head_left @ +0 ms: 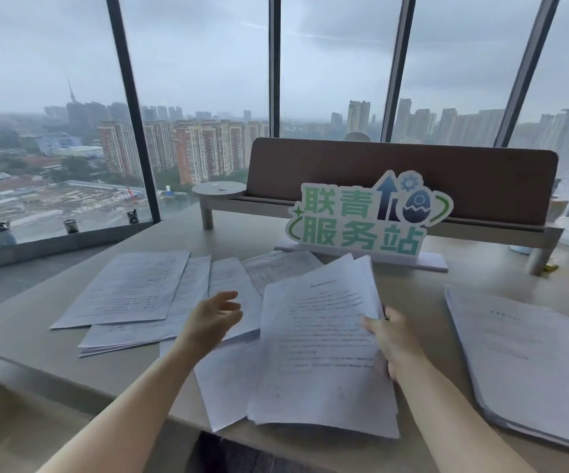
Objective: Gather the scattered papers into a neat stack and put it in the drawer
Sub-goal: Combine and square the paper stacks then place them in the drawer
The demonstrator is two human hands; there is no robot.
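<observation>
The right hand [387,339] pinches a sheaf of printed sheets [320,343] by its right edge, thumb on top and fingers curled beneath, holding it tilted above the desk [20,339] directly in front of the green-lettered sign [361,216]. The left hand [213,319] hangs in the air with its fingers relaxed and slightly spread, holding nothing, over the loose sheets [228,288] that lie to the front-left of the sign. Further left of the sign, a fanned pile of pages [129,291] lies overlapped and askew, and a few more sheets [276,268] peek out just in front of the sign's base. To the front-right of the sign sits a separate thick pile [522,356], already fairly square. The step in hand looks like collecting the scattered pages onto the held sheaf. To do it well, the free hand should slide each loose page flat along the desk rather than lifting by a corner, which would crease it, then lay it on the sheaf with edges roughly matched; the whole bundle is best tapped on its long edge against the desk once everything is gathered. The grip at one edge only lets the sheaf sag, so support from below would help. No drawer shows anywhere in view. On the windowsill far left of the sign stand small dark mesh pen cups [71,226]; what they hold is too small to tell.
</observation>
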